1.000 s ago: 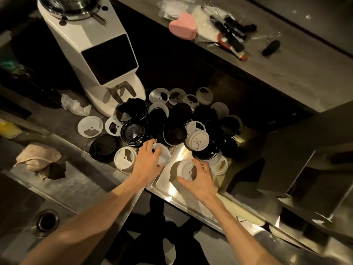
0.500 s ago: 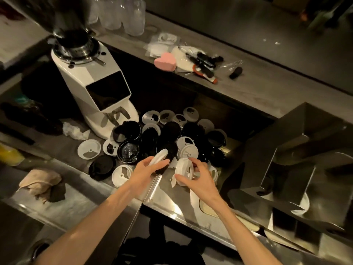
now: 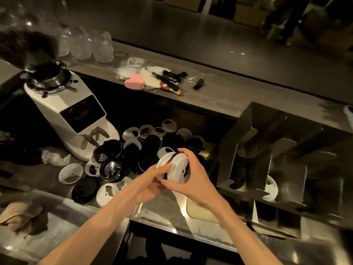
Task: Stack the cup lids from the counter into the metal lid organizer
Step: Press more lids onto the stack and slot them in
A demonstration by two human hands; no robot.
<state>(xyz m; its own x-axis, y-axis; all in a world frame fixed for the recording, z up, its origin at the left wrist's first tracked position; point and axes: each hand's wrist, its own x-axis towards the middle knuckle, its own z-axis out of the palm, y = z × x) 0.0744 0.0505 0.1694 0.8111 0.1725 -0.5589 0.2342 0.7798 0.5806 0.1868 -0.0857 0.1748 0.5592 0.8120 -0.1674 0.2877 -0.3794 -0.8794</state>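
Above the table (image 3: 162, 209), the left hand (image 3: 148, 183) and right hand (image 3: 193, 178) each pinch round white plastic lids (image 3: 176, 168), pressing them together.

A white coffee grinder (image 3: 76, 119) stands on the desk (image 3: 238, 96) to the upper left of the hands, its dark screen facing up. A crumpled bit of white paper (image 3: 55, 157) lies at its foot. Farther left and nearer than the hands, a beige cloth (image 3: 21, 215) sits bunched on the steel. Well beyond the hands, on the raised ledge, a pink heart-shaped sponge (image 3: 134, 84) rests beside a clutter of black pens (image 3: 172, 77) and clear wrappers (image 3: 126, 70). Clear glasses (image 3: 89, 44) stand in a row behind the grinder.
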